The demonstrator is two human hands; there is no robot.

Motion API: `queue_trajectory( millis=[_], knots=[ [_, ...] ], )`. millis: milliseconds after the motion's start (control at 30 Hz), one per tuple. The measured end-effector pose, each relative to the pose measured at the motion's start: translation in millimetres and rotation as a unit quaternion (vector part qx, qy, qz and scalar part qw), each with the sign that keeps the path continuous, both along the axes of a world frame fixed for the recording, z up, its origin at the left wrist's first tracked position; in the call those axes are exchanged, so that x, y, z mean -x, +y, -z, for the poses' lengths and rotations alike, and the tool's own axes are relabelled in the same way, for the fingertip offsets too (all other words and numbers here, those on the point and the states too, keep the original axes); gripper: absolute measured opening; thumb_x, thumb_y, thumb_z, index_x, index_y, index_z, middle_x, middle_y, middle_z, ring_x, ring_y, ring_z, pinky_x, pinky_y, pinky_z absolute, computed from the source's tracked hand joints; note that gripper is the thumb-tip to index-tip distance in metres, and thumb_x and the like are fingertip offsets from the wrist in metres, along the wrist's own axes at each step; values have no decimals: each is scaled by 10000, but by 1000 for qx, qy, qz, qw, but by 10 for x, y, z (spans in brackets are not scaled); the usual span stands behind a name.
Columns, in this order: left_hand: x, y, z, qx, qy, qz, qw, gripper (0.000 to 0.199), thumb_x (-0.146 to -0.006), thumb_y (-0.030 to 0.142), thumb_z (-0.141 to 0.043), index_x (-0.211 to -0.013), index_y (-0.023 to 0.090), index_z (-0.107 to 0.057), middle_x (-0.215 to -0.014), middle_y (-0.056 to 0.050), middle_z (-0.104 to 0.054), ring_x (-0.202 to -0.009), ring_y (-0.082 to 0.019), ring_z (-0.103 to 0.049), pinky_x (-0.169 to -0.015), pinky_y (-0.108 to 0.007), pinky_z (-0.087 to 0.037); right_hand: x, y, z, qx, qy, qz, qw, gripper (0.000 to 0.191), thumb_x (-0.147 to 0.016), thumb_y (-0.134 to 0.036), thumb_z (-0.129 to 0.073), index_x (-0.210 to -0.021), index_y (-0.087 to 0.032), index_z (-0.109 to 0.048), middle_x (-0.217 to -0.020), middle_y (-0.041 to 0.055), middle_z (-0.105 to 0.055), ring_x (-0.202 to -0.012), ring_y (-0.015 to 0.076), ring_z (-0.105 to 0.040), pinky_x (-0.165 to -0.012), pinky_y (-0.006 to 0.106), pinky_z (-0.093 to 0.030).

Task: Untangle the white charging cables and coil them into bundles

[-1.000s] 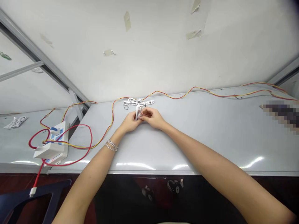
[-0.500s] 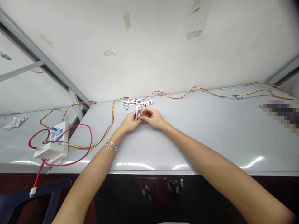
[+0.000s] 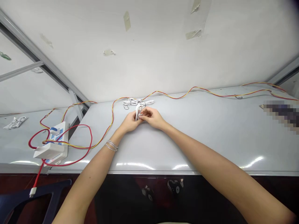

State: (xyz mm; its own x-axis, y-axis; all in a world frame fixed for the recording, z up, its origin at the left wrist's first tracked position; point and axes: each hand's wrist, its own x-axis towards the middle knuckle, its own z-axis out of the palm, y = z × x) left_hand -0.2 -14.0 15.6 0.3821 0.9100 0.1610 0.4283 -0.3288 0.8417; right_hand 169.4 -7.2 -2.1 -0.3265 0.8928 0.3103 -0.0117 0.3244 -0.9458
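Between my two hands, near the back middle of the grey table, is a coiled white cable (image 3: 137,111). My left hand (image 3: 130,122) is closed around the left side of the coil. From the other side, my right hand (image 3: 153,117) pinches at the coil with its fingertips, where a small reddish bit shows. The fingers partly hide what they grip there. Just behind my hands lie a tied white cable bundle (image 3: 132,101) and another white cable bundle (image 3: 147,103), with a loop of thin dark wire beside them.
A white power strip (image 3: 61,136) with a plugged-in charger (image 3: 49,151) and a looping red cable (image 3: 91,137) stands at the left. A twisted red-yellow wire (image 3: 178,98) runs along the wall. Farther left lies a white cable bundle (image 3: 16,123). A blue chair (image 3: 54,193) stands below.
My right fingertips have shifted very slightly at the coil, and less of the reddish bit shows. Everything else stays in place.
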Motion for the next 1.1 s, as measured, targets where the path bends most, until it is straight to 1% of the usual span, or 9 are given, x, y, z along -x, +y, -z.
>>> queue_trajectory(
  millis=[300,467,567,1100],
  knots=[
    [-2,-12,-23,-1,11,0,1000,312,-779,357,-687,-968,113,-638,-931,-84,-703,-886,-228,-632,-803,-328,-509,4,-6,-4,-2,0,2,1000,242,-746,-370,-714,-850,-191,-589,-759,-1,-615,-699,147,-549,-672,284,-437],
    [0,-9,-20,1,13,0,1000,310,-779,358,-689,-970,120,-636,-938,-92,-703,-869,-227,-634,-802,-350,-512,-1,-5,2,-2,-1,-1,1000,233,-754,-366,-715,-854,-197,-590,-758,2,-615,-705,152,-549,-664,288,-439],
    [-3,-12,-24,0,13,0,1000,331,-774,368,-699,-976,112,-641,-933,-94,-703,-866,-231,-637,-793,-347,-516,0,-6,-2,1,-4,-2,1000,238,-752,-369,-709,-859,-194,-589,-758,2,-617,-708,152,-555,-661,283,-444],
    [-5,-10,-20,2,16,-2,1000,307,-773,364,-690,-960,126,-637,-908,-80,-699,-854,-217,-628,-802,-347,-513,-3,-3,-1,2,-10,3,1000,216,-750,-344,-710,-854,-193,-595,-751,-1,-612,-695,147,-548,-657,286,-437]
  ],
)
